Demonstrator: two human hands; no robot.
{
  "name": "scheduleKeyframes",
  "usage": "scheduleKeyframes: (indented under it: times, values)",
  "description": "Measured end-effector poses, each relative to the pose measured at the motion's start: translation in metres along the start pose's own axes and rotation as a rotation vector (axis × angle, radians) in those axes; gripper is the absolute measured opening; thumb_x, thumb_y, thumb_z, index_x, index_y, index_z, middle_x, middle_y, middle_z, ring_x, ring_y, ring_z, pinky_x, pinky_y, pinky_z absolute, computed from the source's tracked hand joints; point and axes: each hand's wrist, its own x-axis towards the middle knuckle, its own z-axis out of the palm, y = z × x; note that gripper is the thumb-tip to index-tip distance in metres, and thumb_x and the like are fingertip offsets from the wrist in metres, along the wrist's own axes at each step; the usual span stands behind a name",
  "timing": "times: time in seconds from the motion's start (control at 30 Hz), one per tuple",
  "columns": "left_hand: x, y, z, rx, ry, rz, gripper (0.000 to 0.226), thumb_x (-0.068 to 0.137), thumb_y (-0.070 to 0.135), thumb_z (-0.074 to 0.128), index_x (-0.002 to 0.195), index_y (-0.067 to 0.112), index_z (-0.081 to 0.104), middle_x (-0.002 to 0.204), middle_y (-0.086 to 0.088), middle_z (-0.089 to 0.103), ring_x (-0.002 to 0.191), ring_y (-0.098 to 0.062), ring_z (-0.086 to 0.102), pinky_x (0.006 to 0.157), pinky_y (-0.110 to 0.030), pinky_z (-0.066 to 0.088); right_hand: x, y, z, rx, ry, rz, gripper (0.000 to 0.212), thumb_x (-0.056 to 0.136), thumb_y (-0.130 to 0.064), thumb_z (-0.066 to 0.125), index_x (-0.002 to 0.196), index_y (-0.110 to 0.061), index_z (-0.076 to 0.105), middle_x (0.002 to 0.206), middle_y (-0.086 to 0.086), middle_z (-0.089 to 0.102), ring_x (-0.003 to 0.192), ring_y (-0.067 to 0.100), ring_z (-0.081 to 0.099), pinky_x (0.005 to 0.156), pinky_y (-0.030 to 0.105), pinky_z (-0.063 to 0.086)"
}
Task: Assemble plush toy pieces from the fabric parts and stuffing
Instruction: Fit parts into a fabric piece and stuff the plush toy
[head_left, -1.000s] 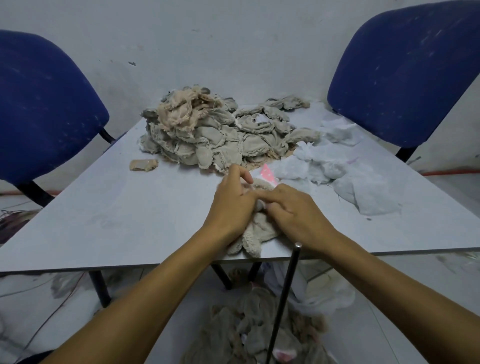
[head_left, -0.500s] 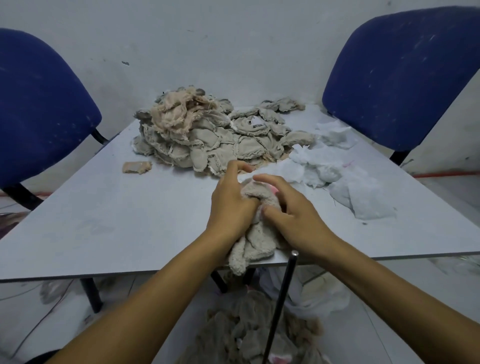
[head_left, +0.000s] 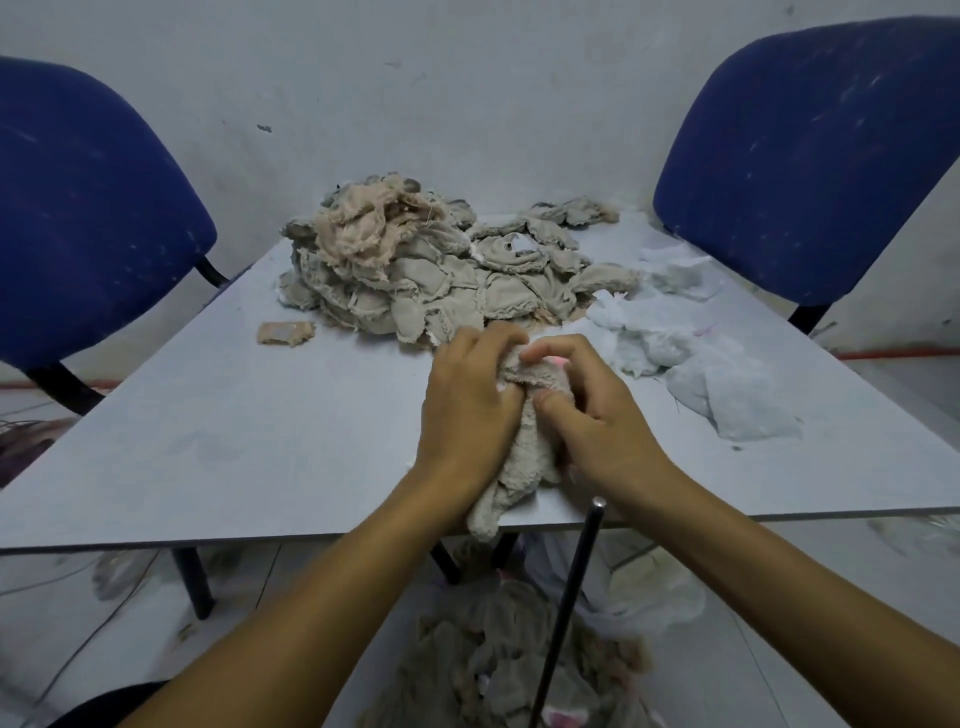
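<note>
Both hands, left hand (head_left: 470, 410) and right hand (head_left: 592, 415), pinch the plush toy piece (head_left: 524, 457), probably stuffing it; next, more white stuffing (head_left: 675, 343).

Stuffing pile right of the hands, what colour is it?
White, the loose stuffing lying on the grey table; the head view shows it.

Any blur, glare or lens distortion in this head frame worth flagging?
Head view: flat, dim lighting, no glare; wide-angle bending curves the table edge and chairs; both hands, left hand and right hand, and the plush piece look reasonably sharp; floor clutter is soft.
</note>
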Motion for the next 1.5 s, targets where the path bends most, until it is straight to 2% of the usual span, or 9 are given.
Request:
scheduleKeyframes:
  times: [0.2,0.33,0.5,0.63,0.8,0.93,1.13,1.27,1.5]
  values:
    - [0.016,0.005,-0.014,-0.754,-0.573,-0.461,0.064,0.066,0.012,0.057,0.128,0.027,0.056,0.113,-0.016,0.063,0.099,-0.025,0.062,0.088,-0.04,0.048,0.007,-0.006,-0.022,-0.034,0.065,0.005,0.038,0.092,-0.001,0.05,0.115,-0.033,0.054,0.075,-0.026,0.059,0.059,-0.002,0.051,0.054,0.011,0.038]
    - [0.013,0.004,-0.012,-0.644,-0.547,-0.299,0.059,0.07,0.009,0.061,0.127,0.024,0.058,0.111,-0.022,0.066,0.091,-0.023,0.065,0.081,-0.039,0.052,0.006,-0.01,-0.021,0.032,0.05,-0.013,0.037,0.092,0.001,0.05,0.113,-0.029,0.056,0.073,-0.017,0.06,0.057,0.002,0.05,0.053,0.017,0.04]
    - [0.01,0.009,-0.007,-0.018,-0.022,0.026,0.039,0.071,0.016,0.055,0.107,0.026,0.064,0.097,0.003,0.069,0.088,-0.016,0.062,0.073,-0.032,0.046,0.003,-0.013,-0.012,-0.009,0.002,-0.075,0.03,0.092,-0.006,0.05,0.109,-0.03,0.058,0.067,-0.017,0.056,0.054,0.005,0.043,0.05,0.017,0.035]
    - [0.02,0.009,-0.018,-0.564,-0.496,-0.256,0.059,0.069,0.012,0.053,0.125,0.028,0.059,0.107,-0.011,0.065,0.086,-0.026,0.058,0.074,-0.042,0.047,0.006,-0.017,-0.022,0.013,-0.007,-0.119,0.034,0.095,0.002,0.05,0.117,-0.025,0.055,0.079,-0.028,0.06,0.064,-0.003,0.055,0.059,0.009,0.04]
    - [0.022,0.013,-0.022,-0.232,-0.199,-0.092,0.053,0.063,0.023,0.06,0.114,0.038,0.056,0.09,0.02,0.063,0.074,0.0,0.057,0.064,-0.018,0.045,0.007,-0.022,-0.03,-0.178,-0.047,-0.208,0.036,0.092,-0.014,0.061,0.119,-0.036,0.053,0.09,0.007,0.059,0.06,0.02,0.048,0.052,0.034,0.042]
    - [0.033,0.011,-0.042,-0.446,-0.637,-0.172,0.055,0.07,0.013,0.069,0.124,0.016,0.061,0.114,-0.013,0.064,0.104,-0.024,0.062,0.091,-0.038,0.051,0.014,-0.028,-0.043,-0.183,0.041,-0.249,0.047,0.084,-0.017,0.073,0.123,-0.035,0.053,0.084,-0.002,0.055,0.069,0.013,0.054,0.06,0.025,0.047]
    - [0.042,0.026,-0.052,-0.242,-0.031,0.055,0.019,0.077,0.011,0.08,0.074,0.021,0.065,0.085,0.006,0.05,0.077,-0.005,0.049,0.071,-0.027,0.044,0.013,-0.036,-0.045,-0.558,0.157,-0.371,0.037,0.083,-0.018,0.079,0.117,-0.015,0.064,0.102,-0.006,0.064,0.087,0.017,0.057,0.077,0.037,0.051]
    - [0.043,0.038,-0.058,-0.182,-0.037,0.097,0.012,0.078,0.029,0.072,0.08,0.02,0.064,0.099,-0.007,0.058,0.089,-0.022,0.057,0.075,-0.04,0.051,0.022,-0.045,-0.054,-0.699,0.289,-0.516,0.029,0.087,-0.02,0.075,0.114,-0.01,0.069,0.102,0.002,0.065,0.089,0.015,0.054,0.077,0.021,0.045]
    - [0.045,0.03,-0.07,-0.154,-0.078,0.108,0.032,0.072,0.015,0.085,0.098,0.028,0.071,0.09,0.002,0.066,0.082,-0.018,0.06,0.072,-0.031,0.054,0.018,-0.051,-0.054,-0.693,0.139,-0.431,0.04,0.082,-0.02,0.08,0.12,-0.015,0.068,0.104,0.001,0.071,0.09,0.013,0.062,0.08,0.033,0.054]
